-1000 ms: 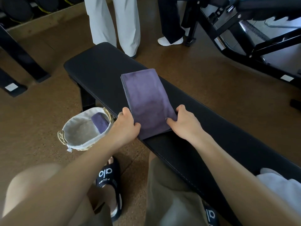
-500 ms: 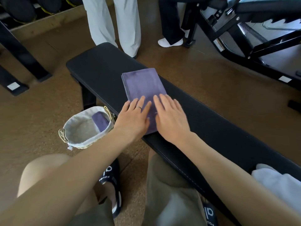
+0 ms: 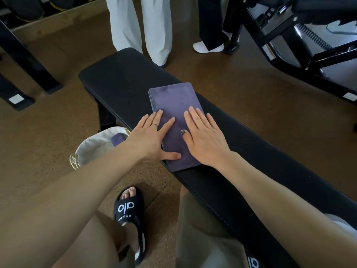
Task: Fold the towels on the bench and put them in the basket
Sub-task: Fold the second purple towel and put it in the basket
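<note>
A folded purple towel [image 3: 173,105] lies across the black padded bench [image 3: 119,78]. My left hand [image 3: 152,138] rests flat on the towel's left edge, fingers spread, thumb on the cloth. My right hand [image 3: 204,136] lies flat on its right side, palm down. Neither hand grips anything. On the floor left of the bench stands a cloth-lined basket [image 3: 92,147], partly hidden by my left forearm, with another folded purple towel [image 3: 117,138] inside. A white towel [image 3: 345,227] shows at the bench's near right end, behind my right arm.
Two people's legs [image 3: 139,29] stand just beyond the bench's far end. Black gym machine frames [image 3: 289,41] fill the upper right, and dark stands [image 3: 25,60] sit at the upper left. My knees and sandalled foot [image 3: 129,209] are below on the brown floor.
My hands went from pinching the towel's near corners to lying flat on it, then slid apart toward its two sides. The towel has stayed in place on the bench.
</note>
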